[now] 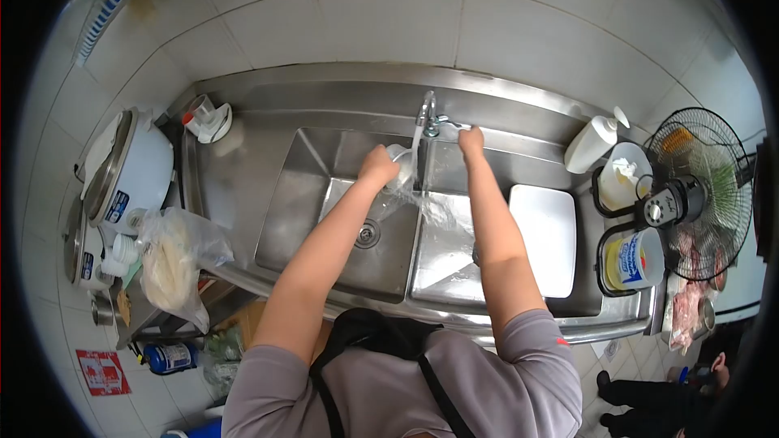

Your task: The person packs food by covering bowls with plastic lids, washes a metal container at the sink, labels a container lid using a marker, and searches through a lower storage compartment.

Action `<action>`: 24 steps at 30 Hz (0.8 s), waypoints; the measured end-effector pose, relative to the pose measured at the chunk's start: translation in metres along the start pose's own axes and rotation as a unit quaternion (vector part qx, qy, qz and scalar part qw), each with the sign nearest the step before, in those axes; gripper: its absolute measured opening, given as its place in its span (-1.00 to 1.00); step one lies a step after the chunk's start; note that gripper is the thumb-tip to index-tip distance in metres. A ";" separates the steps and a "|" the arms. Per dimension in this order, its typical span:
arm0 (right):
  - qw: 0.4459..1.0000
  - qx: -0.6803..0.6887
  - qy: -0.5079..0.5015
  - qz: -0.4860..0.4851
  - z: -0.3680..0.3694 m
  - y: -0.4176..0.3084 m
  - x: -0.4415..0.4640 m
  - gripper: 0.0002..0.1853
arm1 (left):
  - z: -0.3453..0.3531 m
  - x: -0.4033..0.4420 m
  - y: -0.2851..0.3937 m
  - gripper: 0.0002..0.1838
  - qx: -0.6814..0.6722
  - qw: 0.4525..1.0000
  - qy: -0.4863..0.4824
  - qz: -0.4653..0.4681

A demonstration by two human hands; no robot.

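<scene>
My left hand point(379, 167) is closed on the edge of a small whitish, rounded vessel point(399, 159), held beside the stream from the tap point(428, 107). Its exact kind is hard to make out, as my fingers and the water cover part of it. Water splashes off it over the divider between the two basins. My right hand point(471, 141) has its fingers wrapped round the tap lever point(451, 123). Below my left hand lies the left basin point(324, 255) with its drain point(367, 233). Water spreads in the right basin point(434, 268).
A white board point(544, 239) lies across the right basin's right side. Further right stand a pump bottle point(591, 144), two tubs in black holders and a fan point(699, 195). Large cookers point(134, 170) and a plastic bag point(170, 276) are at left. Another person point(665, 397) stands at lower right.
</scene>
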State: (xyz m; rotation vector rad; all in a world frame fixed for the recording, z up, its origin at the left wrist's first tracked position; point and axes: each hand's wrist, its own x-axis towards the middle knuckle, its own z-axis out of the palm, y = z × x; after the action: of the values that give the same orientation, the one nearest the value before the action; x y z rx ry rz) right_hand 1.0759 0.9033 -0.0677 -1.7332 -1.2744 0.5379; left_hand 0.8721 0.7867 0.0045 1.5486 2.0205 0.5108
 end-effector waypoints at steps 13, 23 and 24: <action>0.820 0.550 -0.037 0.156 0.028 -0.011 0.035 -0.64 | -0.063 -0.041 -0.062 -0.58 0.015 0.990 0.137 -0.003; 0.817 0.405 -0.409 0.045 0.040 -0.092 -0.223 -0.56 | -0.055 -0.073 -0.056 -0.28 -0.133 0.978 0.140 -0.078; 0.770 0.502 -0.375 0.117 0.049 -0.096 -0.227 -0.51 | -0.054 -0.088 -0.043 -0.16 -0.086 0.961 0.259 -0.032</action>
State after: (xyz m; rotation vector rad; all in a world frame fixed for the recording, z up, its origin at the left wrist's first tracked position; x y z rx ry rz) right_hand 0.9025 0.7225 -0.0468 -0.7189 -0.9104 1.8096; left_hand 0.8232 0.6923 0.0375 1.3319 2.3152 1.1306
